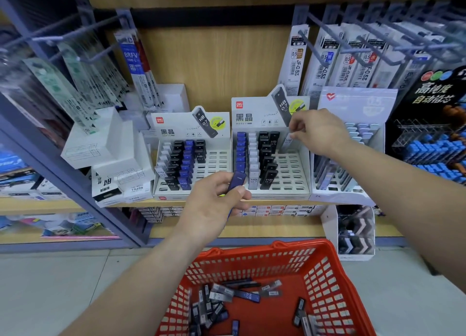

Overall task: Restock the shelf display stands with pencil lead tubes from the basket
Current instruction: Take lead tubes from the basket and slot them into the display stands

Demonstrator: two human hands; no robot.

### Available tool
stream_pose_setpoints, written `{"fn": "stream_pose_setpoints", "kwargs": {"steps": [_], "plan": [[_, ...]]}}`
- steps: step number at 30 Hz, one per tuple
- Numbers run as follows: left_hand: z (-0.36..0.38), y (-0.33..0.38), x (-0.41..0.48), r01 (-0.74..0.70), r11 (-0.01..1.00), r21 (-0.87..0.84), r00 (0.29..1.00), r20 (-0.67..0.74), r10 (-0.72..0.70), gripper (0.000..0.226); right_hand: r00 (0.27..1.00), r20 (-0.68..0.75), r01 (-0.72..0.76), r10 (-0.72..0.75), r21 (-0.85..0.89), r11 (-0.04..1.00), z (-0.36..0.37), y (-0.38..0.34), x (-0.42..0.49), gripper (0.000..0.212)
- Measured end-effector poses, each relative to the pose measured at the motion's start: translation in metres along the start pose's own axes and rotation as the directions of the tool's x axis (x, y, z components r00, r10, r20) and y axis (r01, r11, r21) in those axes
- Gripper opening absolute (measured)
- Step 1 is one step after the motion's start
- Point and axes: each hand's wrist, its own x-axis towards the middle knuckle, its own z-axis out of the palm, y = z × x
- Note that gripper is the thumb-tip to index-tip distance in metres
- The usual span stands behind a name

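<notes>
Light, stiff and probably slick, best pinched near the top: the right hand (318, 133) pinches a grey lead tube (287, 141) over the display stand (292, 176), the left hand (216, 200) has its grip clamped on a blue tube (237, 180), and more lie in the basket (303, 244).

Wooden shelf (282, 202) with its load, left to right: a stack of white boxes (108, 138), tilted and leaning on one another; the left display stand (214, 159) and the right display stand (292, 169), close side by side; a translucent stand (353, 194) just beside them; a black display (428, 103) at the far end. Lower shelf (252, 228) beneath. Pale tiled floor (50, 285) — on it the red basket (327, 272), in front of the shelving
</notes>
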Motion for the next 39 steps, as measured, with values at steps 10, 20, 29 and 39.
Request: {"fn": "stream_pose_setpoints", "kwargs": {"steps": [10,20,29,39], "plan": [[-0.001,0.002,-0.002,0.001,0.999,0.039,1.000,0.001,-0.001,0.033,0.998,0.058,0.016,-0.005,-0.192,0.981,0.005,-0.012,0.008,0.012],[0.009,0.012,-0.013,-0.037,0.999,-0.024,0.991,0.128,0.040,0.016,0.962,0.133,0.108,-0.238,0.616,0.780,-0.024,-0.057,-0.111,0.012],[0.021,0.013,-0.031,-0.118,0.992,0.043,0.984,0.136,0.111,0.012,0.968,0.224,-0.110,-0.111,0.780,0.616,-0.027,-0.067,-0.148,0.025],[0.011,0.019,-0.024,-0.085,0.990,-0.113,0.992,-0.106,0.073,0.026,0.865,0.444,-0.204,-0.235,0.738,0.643,-0.012,-0.045,-0.157,0.014]]}}
